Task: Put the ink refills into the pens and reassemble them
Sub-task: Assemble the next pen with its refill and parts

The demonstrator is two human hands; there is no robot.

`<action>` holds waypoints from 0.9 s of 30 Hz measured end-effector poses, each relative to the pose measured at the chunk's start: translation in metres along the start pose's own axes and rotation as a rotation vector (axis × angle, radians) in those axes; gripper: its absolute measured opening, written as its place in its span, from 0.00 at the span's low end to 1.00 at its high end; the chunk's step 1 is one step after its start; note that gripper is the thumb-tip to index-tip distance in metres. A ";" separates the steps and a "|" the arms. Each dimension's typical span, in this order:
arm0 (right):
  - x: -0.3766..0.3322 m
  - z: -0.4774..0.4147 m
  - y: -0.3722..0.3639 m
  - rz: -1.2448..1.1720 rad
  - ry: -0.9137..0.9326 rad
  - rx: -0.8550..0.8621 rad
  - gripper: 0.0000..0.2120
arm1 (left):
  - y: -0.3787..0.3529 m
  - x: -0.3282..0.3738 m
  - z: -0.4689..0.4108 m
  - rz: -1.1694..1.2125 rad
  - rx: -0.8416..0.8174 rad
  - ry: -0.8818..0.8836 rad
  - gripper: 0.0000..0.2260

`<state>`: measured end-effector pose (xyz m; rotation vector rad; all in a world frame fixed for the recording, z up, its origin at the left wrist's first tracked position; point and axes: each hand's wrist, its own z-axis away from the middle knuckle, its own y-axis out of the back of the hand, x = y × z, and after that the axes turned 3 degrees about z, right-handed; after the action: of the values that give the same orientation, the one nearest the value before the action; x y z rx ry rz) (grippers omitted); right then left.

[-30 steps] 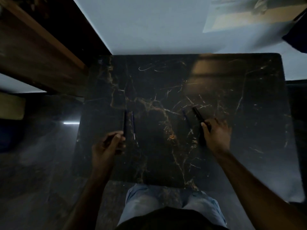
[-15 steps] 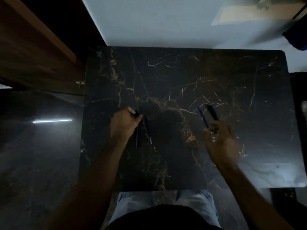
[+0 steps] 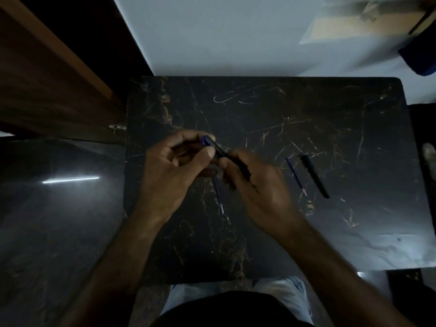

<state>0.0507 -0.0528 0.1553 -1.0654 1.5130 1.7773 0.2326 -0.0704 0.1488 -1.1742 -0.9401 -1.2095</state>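
A black pen with a blue end (image 3: 215, 148) is held above the dark marble table (image 3: 271, 232), left of its middle. My left hand (image 3: 174, 171) grips its blue end and my right hand (image 3: 257, 185) grips its lower part. Below the hands a thin blue ink refill (image 3: 219, 197) lies on the table, its top hidden by my fingers. To the right lie a second blue refill (image 3: 296, 176) and a second black pen (image 3: 315, 176), side by side and apart from both hands.
A wooden furniture edge (image 3: 59, 74) stands at the left, with a small metal latch (image 3: 116, 127) by the table corner. Pale floor lies beyond the table's far edge. A blue object (image 3: 422, 60) sits at the top right. My knees are at the table's near edge.
My left hand has lifted the left pen off the table. My right hand has left the right pen and moved left onto the held pen.
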 end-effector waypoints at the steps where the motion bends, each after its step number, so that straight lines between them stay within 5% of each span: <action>1: -0.007 -0.003 0.007 0.003 0.034 0.025 0.10 | -0.003 0.009 -0.002 0.009 -0.025 -0.035 0.08; 9: -0.022 -0.006 0.042 0.207 0.131 0.153 0.11 | -0.029 0.036 -0.016 0.046 -0.070 -0.152 0.07; 14: -0.006 0.010 0.045 0.121 -0.027 0.012 0.18 | 0.007 0.010 -0.025 0.364 0.165 0.002 0.07; 20: 0.015 0.041 0.034 -0.166 -0.118 -0.096 0.15 | 0.033 -0.125 -0.025 -0.315 0.221 0.439 0.11; 27: 0.008 0.046 0.030 -0.418 -0.189 0.042 0.11 | 0.048 -0.165 -0.021 -0.392 0.229 0.370 0.09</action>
<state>0.0122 -0.0142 0.1661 -1.0673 1.1132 1.4993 0.2542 -0.0618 -0.0230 -0.5694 -1.0169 -1.5202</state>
